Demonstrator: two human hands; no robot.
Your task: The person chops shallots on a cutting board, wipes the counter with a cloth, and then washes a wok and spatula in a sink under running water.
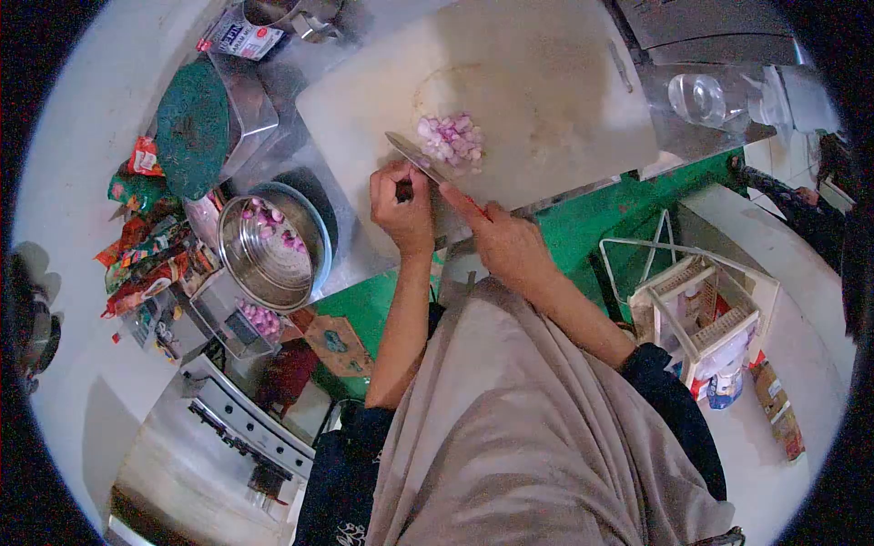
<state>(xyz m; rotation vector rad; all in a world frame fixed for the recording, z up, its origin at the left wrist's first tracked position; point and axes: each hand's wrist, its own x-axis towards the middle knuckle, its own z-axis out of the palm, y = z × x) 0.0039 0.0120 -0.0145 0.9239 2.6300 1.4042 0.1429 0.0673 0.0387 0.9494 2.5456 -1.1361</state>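
My right hand point(510, 246) is wrapped round the red handle of a kitchen knife point(423, 161), its blade pointing to the upper left. My left hand point(401, 205) is closed, fingers curled beside the blade near the board's front edge; whatever it grips is hidden. Just beyond the blade lies a small heap of chopped shallots point(452, 141), pink and white. Under both is a large whitish cutting board point(555, 100). To the left of my left hand, a round steel pot point(259, 282) holds peeled shallots point(289, 241) in its bottom.
A clear container of shallots point(259, 320) sits below the pot. Colourful packets point(150, 259) and a green oval lid-like object point(193, 127) line the left side. Glassware point(699, 98) stands at the far right, above a white rack point(696, 309). A stove point(209, 446) is lower left.
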